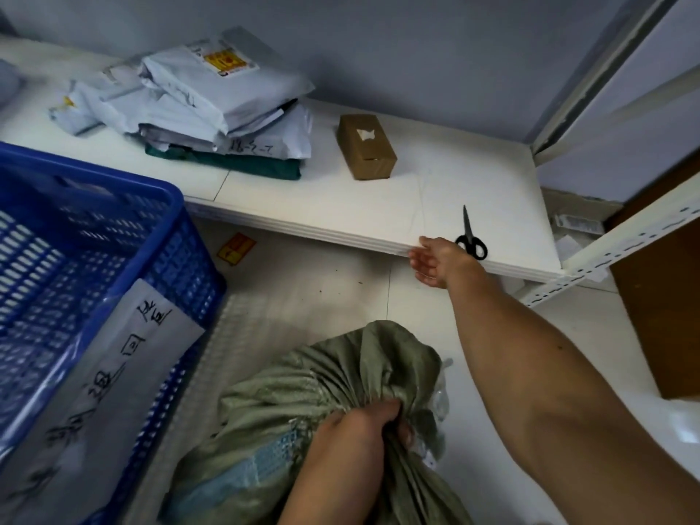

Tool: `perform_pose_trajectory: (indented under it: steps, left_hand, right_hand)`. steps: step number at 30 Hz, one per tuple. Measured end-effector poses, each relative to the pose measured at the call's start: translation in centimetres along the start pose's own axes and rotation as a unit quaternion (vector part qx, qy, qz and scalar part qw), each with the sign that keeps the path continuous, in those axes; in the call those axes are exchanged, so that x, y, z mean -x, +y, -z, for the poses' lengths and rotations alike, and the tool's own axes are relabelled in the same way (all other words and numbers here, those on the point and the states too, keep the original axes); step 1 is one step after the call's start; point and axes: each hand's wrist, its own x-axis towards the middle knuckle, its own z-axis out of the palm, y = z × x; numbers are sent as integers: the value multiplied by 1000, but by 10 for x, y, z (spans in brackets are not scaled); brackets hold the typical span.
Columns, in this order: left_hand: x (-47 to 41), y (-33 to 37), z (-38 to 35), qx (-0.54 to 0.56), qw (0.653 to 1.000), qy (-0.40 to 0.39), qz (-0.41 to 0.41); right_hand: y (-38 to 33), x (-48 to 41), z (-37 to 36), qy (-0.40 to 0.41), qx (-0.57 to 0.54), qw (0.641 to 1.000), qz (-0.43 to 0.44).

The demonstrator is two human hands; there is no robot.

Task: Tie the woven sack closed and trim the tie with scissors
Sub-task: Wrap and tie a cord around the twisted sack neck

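Note:
A grey-green woven sack (pixel 303 392) lies on the floor in front of me, its mouth gathered into a bunch. My left hand (pixel 363 426) grips that bunched neck tightly. My right hand (pixel 435 261) is stretched out at the front edge of the white shelf (pixel 341 206), fingers apart and empty, just left of the black scissors (pixel 470 236). The scissors lie shut on the shelf with their handles toward me. A bit of clear plastic shows beside the sack's neck (pixel 441 395). I see no tie.
A blue plastic crate (pixel 75 259) with a handwritten label stands at the left. On the shelf sit a pile of mailer bags (pixel 212 100) and a small cardboard box (pixel 365 145). A metal rack upright (pixel 621 248) and a brown board (pixel 666 297) stand at the right.

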Motion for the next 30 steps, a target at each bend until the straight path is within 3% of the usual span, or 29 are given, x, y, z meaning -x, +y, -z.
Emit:
perform_pose_trajectory:
  steps: [2,8,13,16,20,23,26,30]
  left_hand:
    - [-2,11,-2,-33,999,-11,2]
    - [4,15,2,24,999,-19,41]
    - [4,18,4,27,999,-25,30]
    - [11,22,-2,44,998,-33,20]
    - [29,24,-8,32,999,-40,-9]
    - [47,26,-13,51,998,-36,-27]
    - [66,24,-20,39,998,-14,-57]
    - [100,18,-27,-1,996,-23,-90]
  right_hand:
    - [1,-2,3,-6,-10,1000,-9]
    - [7,-2,7,-11,10,1000,16]
    - [14,25,19,16,84,989,124]
    - [16,56,34,77,174,959,212]
    - [30,127,65,120,313,881,334]
    - [45,194,90,124,352,840,395]
    - [65,270,108,115,331,829,436]
    - [113,368,116,86,293,846,436]
